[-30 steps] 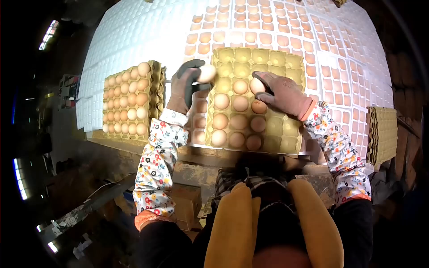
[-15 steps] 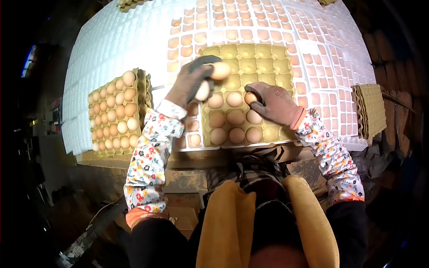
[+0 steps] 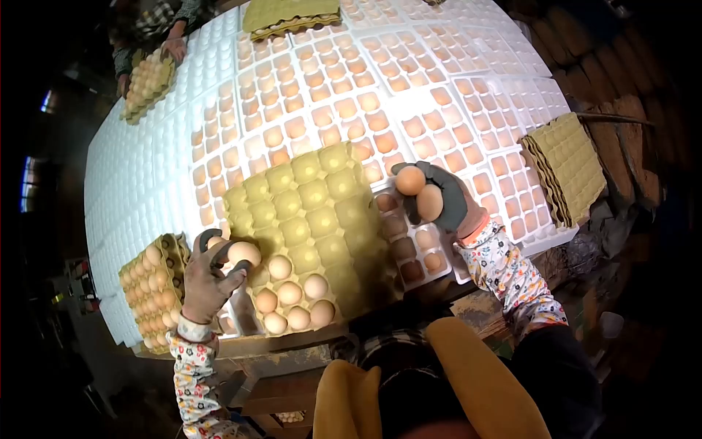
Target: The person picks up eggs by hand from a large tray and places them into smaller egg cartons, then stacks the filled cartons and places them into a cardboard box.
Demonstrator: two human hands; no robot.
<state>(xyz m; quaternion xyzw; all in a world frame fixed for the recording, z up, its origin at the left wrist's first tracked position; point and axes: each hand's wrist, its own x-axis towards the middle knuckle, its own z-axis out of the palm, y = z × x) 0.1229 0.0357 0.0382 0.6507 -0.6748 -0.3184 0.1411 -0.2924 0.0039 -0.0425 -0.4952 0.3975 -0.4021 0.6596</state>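
My left hand [image 3: 207,276], in a dark glove, grips a brown egg [image 3: 244,254] at the left edge of a pulp egg tray [image 3: 314,194]. Behind its fingers shows part of a second egg [image 3: 214,242], apparently held too. Several eggs [image 3: 291,293] sit in the tray's near-left cups; its other visible cups are bare. My right hand [image 3: 446,201], also gloved, is raised right of the tray over white plastic trays. It holds two brown eggs, one at the fingertips [image 3: 410,180] and one lower in the fingers [image 3: 429,202].
White plastic trays [image 3: 344,82], many with eggs, cover the lit table. An egg-filled pulp tray [image 3: 150,289] stands left. Stacked pulp trays [image 3: 567,168] lie right, with more [image 3: 292,14] at the far side. Top left, another person's hands hold a tray of eggs [image 3: 148,79].
The view has turned, and the middle tray appears further left and tilted. My right hand has left the tray and now holds two eggs. My left hand has moved to the tray's left edge.
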